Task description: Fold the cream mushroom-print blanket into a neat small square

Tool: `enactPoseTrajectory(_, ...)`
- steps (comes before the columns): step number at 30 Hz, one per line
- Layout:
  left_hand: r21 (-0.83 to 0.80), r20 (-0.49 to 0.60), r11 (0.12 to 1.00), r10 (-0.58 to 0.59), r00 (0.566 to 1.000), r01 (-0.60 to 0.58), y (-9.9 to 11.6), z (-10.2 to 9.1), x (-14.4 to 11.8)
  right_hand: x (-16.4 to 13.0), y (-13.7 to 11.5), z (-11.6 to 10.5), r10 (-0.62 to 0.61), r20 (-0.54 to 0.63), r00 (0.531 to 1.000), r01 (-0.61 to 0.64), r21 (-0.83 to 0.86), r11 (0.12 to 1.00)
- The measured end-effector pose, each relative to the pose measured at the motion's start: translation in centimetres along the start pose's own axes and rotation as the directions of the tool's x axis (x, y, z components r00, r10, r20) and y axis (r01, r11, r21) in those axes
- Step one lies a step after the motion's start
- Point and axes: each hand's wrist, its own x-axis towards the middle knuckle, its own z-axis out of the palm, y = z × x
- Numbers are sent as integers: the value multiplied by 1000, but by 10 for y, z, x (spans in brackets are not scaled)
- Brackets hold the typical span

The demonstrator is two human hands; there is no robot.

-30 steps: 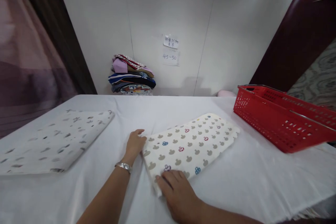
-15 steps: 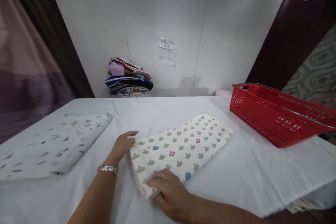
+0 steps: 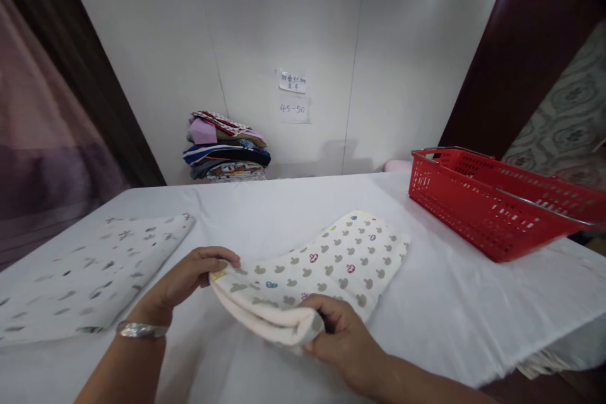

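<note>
**Two hands lift the near end of a spotted cloth**

The right hand (image 3: pixel 343 344) is closest, with its fingers curled and pinched on the near edge of the folded spotted cloth (image 3: pixel 326 268). The left hand (image 3: pixel 187 278), with a silver bracelet (image 3: pixel 141 329) on its wrist, reaches in from the left and pinches the cloth's left corner. The near end is off the white table (image 3: pixel 454 309); the far end lies flat. A second folded cloth (image 3: pixel 89 268) lies to the left. A red basket (image 3: pixel 492 205) sits on the right. A pile of clothes (image 3: pixel 227 148) is by the wall.
</note>
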Motion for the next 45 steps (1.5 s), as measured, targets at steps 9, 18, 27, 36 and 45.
enactPoseTrajectory(9, -150, 196, 927, 368, 909, -343, 80, 32, 38, -9, -49, -68, -68, -386, 920, 150, 185, 971)
enactPoseTrajectory(18, -215, 105, 888, 434, 895, -406, 149, 217, 180, 27, -51, -200, -189, -733, 654, 295, 16, 955)
enactPoseTrajectory(27, -17, 159, 976, 217, 963, -217, 91, 313, 240, 32, -3, -277, 70, -829, 554, -21, 70, 997)
enactPoseTrajectory(36, 149, 196, 957, 220, 956, -250, 83, 317, 248, 33, 28, -320, -278, -837, 471, -408, -486, 773)
enactPoseTrajectory(45, 249, 138, 946, 177, 975, -207, 54, 231, 189, 43, -1, -330, -172, -764, 622, -378, -486, 788)
